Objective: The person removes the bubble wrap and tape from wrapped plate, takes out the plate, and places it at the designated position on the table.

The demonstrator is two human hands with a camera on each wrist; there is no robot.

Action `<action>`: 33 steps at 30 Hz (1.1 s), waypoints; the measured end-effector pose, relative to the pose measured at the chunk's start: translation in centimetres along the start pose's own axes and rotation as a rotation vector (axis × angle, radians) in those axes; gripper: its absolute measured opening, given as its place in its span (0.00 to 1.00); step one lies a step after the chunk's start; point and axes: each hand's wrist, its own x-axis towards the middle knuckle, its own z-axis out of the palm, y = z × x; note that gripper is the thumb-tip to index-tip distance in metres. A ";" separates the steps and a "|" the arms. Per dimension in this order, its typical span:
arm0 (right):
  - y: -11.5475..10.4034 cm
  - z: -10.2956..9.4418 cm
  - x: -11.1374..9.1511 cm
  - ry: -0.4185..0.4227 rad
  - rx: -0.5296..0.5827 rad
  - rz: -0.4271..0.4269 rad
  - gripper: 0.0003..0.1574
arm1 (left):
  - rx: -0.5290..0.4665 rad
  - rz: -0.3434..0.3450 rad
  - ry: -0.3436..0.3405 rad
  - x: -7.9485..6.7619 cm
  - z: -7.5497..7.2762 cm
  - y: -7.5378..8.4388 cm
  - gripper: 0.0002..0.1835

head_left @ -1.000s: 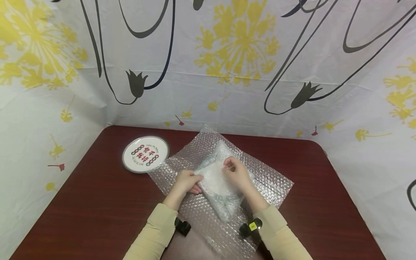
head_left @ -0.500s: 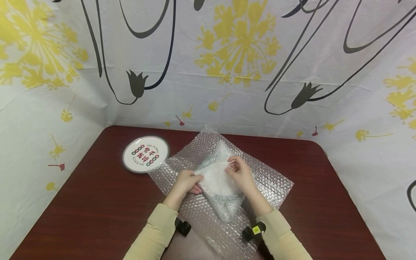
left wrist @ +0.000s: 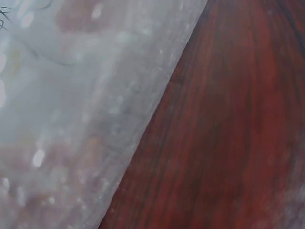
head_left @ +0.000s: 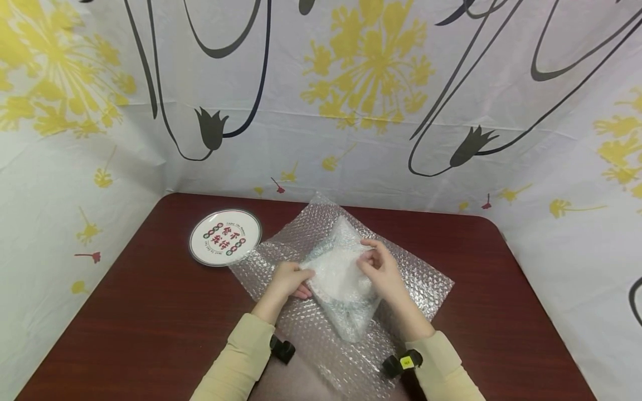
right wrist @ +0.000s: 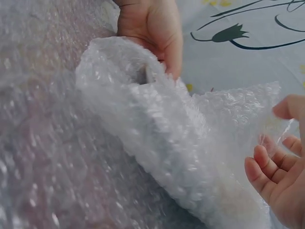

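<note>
A folded bubble wrap bundle (head_left: pixel 333 278) lies on a larger flat sheet of bubble wrap (head_left: pixel 426 287) at mid-table; its contents are hidden under the layers. My left hand (head_left: pixel 290 278) grips the bundle's left edge, thumb on top and fingers beneath. Over the bundle's right side, my right hand (head_left: pixel 385 273) pinches a thin clear film (right wrist: pixel 270 128) between thumb and fingers. The right wrist view shows that hand beside the bundle's rolled edge, with the left hand (right wrist: pixel 155 28) at the far end. In the left wrist view, blurred bubble wrap (left wrist: pixel 71 105) fills the left half.
A white plate (head_left: pixel 224 238) with red lettering and a dark rim stands at the back left, one corner of the sheet reaching its edge. Dark red wooden table (head_left: pixel 150 328) surrounds the wrap. A patterned cloth (head_left: pixel 281 133) hangs behind and at both sides.
My right hand has moved to the right across the bundle, its fingers still pinched. The left hand, the plate and the large sheet stay where they were.
</note>
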 end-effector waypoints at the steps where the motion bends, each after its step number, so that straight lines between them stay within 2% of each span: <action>1: 0.0 -0.2 -0.1 0.005 0.013 0.005 0.29 | -0.002 -0.002 -0.001 0.0 0.0 0.0 0.09; 5: 1.0 -1.0 -0.3 0.051 0.028 0.006 0.23 | 0.001 -0.004 0.003 0.0 0.0 0.1 0.09; 9: 1.8 -2.0 -0.6 0.108 -0.035 0.016 0.19 | -0.002 0.001 0.004 -0.1 0.0 0.2 0.09; 16: 1.4 -3.7 -1.7 0.137 -0.097 0.034 0.17 | -0.020 -0.002 0.009 -0.1 0.1 0.5 0.33; 24: 1.0 -5.8 -3.4 0.107 -0.105 0.062 0.18 | 0.020 0.013 0.008 0.1 0.2 0.3 0.32; 33: 1.2 -7.6 -5.2 0.117 -0.277 0.091 0.18 | 0.043 0.027 0.010 0.0 0.2 0.2 0.30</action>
